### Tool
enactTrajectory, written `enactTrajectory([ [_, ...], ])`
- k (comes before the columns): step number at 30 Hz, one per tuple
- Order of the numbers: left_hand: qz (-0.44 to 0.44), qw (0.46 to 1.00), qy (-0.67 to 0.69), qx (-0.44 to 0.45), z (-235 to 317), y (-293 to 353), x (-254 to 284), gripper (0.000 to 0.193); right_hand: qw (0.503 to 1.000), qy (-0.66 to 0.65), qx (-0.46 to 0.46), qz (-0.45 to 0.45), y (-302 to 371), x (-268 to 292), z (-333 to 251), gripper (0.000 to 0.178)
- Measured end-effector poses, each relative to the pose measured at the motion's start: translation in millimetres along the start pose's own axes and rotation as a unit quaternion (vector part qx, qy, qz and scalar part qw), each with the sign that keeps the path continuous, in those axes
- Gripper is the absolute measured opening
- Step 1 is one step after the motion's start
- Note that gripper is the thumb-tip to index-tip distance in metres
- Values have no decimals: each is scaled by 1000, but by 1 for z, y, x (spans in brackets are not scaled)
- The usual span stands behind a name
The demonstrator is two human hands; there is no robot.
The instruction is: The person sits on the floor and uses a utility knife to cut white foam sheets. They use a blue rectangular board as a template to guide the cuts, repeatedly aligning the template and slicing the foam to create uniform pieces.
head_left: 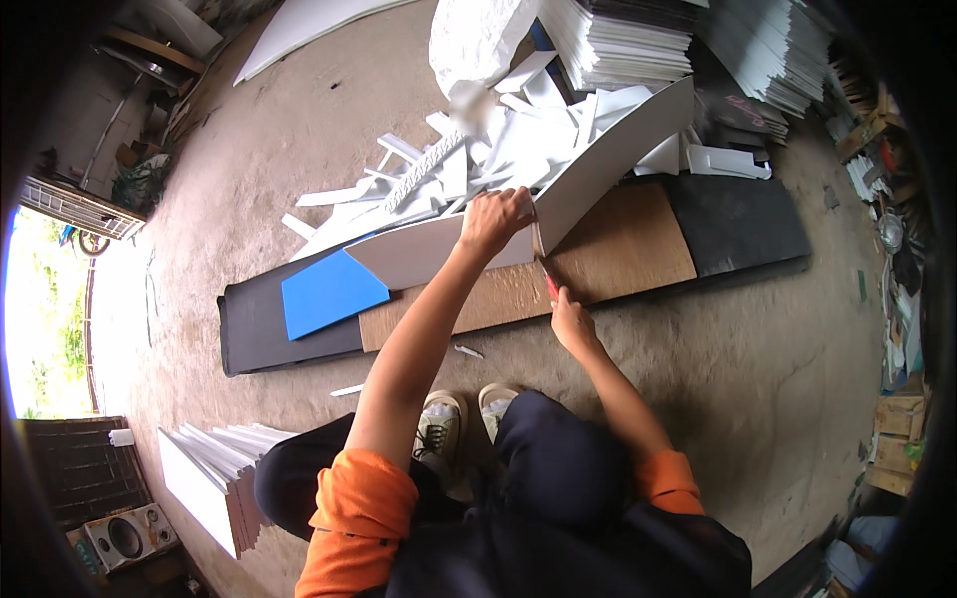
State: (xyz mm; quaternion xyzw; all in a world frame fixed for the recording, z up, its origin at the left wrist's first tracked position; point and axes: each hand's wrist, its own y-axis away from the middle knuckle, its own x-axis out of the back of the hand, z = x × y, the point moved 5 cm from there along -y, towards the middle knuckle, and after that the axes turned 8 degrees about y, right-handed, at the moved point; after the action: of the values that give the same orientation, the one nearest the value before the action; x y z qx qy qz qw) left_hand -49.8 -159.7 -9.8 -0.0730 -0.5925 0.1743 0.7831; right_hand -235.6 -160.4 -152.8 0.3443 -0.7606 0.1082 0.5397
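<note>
A white foam sheet (610, 162) stands bent over the wooden board (638, 244), split by a cut line. On its upper edge, beside the cut, my left hand (495, 221) is closed and grips the sheet. My right hand (572, 324) is closed round a knife with a red handle (551, 286); its thin blade meets the sheet at the lower end of the cut. Left of the board lies a blue foam sheet (334, 292), partly on the black mat (743, 224) underneath.
White offcuts (523, 140) are heaped just beyond the board. Stacks of white sheets (638, 45) stand at the far right, and another stack (204, 483) at the near left. A white plastic bag (477, 40) sits behind the heap. My shoes (439, 429) are close to the board.
</note>
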Motion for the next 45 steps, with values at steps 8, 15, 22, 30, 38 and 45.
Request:
enactTrajectory([
  [8,-65,998,26,-10,-3,15,30,47,973,-230,-30,14,35,87,19,25],
  [15,-23,980,193,-32,20,33,139,40,938,-264,135,178,22,197,-63,32],
  [22,27,959,272,79,31,89,204,46,934,-251,225,121,33,213,-161,40],
  [30,145,961,192,132,-54,178,207,37,902,-313,184,235,26,195,-178,33],
  [38,212,803,167,532,-199,310,67,55,913,-395,-50,91,-70,96,-41,34],
  [45,444,305,456,709,-211,328,-22,80,861,-464,-194,76,-90,-15,-3,36],
])
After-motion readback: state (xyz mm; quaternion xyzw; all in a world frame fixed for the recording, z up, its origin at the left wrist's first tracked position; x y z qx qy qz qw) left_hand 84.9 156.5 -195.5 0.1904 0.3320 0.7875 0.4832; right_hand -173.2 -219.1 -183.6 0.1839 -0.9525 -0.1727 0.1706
